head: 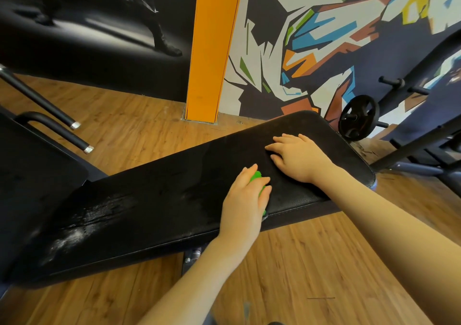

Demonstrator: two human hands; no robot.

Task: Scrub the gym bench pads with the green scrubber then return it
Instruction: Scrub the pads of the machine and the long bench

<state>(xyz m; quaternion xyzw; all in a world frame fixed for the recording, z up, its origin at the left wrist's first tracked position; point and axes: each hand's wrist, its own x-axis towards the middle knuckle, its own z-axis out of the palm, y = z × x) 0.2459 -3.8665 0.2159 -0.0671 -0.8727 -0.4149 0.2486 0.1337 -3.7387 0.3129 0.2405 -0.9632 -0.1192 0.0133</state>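
Hands: left [243, 197] grips green scrubber [257, 178] on pad [154, 200]; right [298, 156] rests flat.

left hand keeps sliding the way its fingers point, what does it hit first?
Probably the right hand: the left hand, gripping the green scrubber, points up-right along the bench pad toward it.

The long bench pad [159, 200] lies across the floor [311, 262]. The left hand [245, 200] holds the scrubber [257, 177] on the pad near its near edge. The right hand [298, 156] rests flat nearer the pad's right end. Behind that end sits 1 weight plate [358, 117].
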